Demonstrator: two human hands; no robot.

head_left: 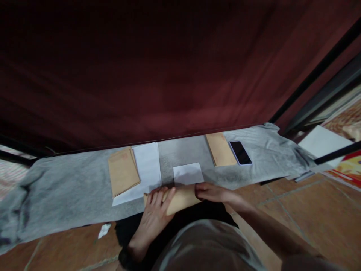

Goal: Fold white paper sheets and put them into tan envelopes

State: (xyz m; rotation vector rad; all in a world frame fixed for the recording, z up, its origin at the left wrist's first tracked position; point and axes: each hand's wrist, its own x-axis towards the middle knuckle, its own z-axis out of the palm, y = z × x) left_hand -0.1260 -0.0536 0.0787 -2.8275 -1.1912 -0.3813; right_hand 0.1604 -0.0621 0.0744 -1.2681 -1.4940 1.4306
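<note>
Shirt point(208, 248); left hand point(154, 211) flat over envelope point(184, 199), right hand point(213, 192) pinching end.

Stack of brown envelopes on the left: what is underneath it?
White paper shows from under the envelope stack, along its right and near edges, with gray cloth around. Anything hidden beneath the stack's middle can't be seen.
</note>
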